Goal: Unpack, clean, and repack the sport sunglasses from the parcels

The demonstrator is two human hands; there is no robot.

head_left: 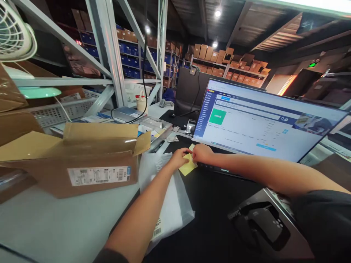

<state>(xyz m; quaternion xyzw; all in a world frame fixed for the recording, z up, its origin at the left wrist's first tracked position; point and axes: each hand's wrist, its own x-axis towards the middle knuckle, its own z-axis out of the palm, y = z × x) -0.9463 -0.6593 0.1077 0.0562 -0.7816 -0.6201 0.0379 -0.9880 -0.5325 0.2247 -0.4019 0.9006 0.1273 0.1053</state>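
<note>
Both my hands meet over a yellow sticky note (187, 168) in front of the monitor. My left hand (178, 159) pinches the note's left side. At its upper right, my right hand (202, 153) has its fingers curled closed against the paper. Whether there is one sheet or a thin pad I cannot tell. Beneath my left forearm lies a clear plastic bag (175, 204) with something white inside and a barcode label near its lower end. A black pen (158, 147) lies just left of my hands.
An opened cardboard box (104, 162) with a shipping label stands on the left. The monitor (246, 120) rises behind my hands, a keyboard (225, 170) under it. A printed product box (268, 223) lies at the right on the black mat (211, 212). A cup (141, 104) stands farther back.
</note>
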